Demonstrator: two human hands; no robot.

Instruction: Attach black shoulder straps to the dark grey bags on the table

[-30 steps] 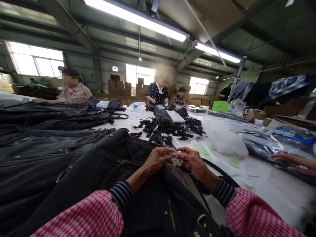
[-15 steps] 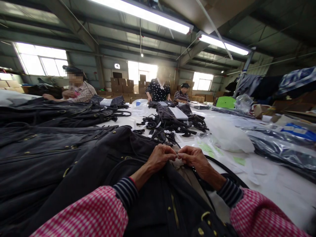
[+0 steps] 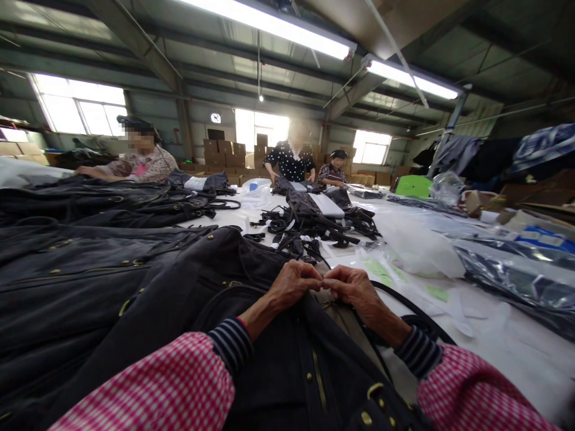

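A black bag with brass zips, studs and rings lies in front of me, its tan lining showing along the opening. Over that opening my left hand and my right hand meet, thumbs and fingertips pinched together. Whatever is between the fingertips is too small or hidden to make out. A black strap curves out to the right, beyond my right hand.
More black bags are heaped on the left. Ahead on the white table lie bundled black straps and folded bags. Plastic-wrapped goods sit right. Three co-workers, one in polka dots, are at the far side.
My hands stay pinched at nearly the same spot, fingertips slightly closer together. The co-worker at left has lowered a hand and leans onto the pile. The view has shifted slightly.
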